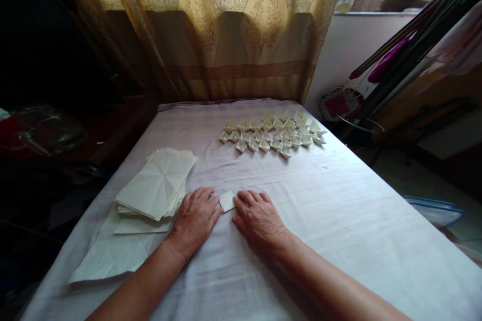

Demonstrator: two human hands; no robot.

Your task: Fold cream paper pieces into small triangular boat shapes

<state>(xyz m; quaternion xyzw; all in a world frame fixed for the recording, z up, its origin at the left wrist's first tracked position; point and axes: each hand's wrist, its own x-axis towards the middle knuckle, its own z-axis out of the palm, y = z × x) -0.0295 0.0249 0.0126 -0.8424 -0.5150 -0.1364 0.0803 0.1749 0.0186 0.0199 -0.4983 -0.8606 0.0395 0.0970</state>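
Observation:
A small folded piece of cream paper lies on the white cloth between my two hands. My left hand rests palm down, fingers stretched, its fingertips touching the paper's left edge. My right hand also lies flat, fingers extended, pressing the paper's right edge. Neither hand grips it. A stack of creased cream paper sheets lies just left of my left hand.
Several small folded paper shapes sit in rows at the far side of the cloth-covered table. A patterned curtain hangs behind. Dark clutter stands to the left; rods and a blue-rimmed object are at the right.

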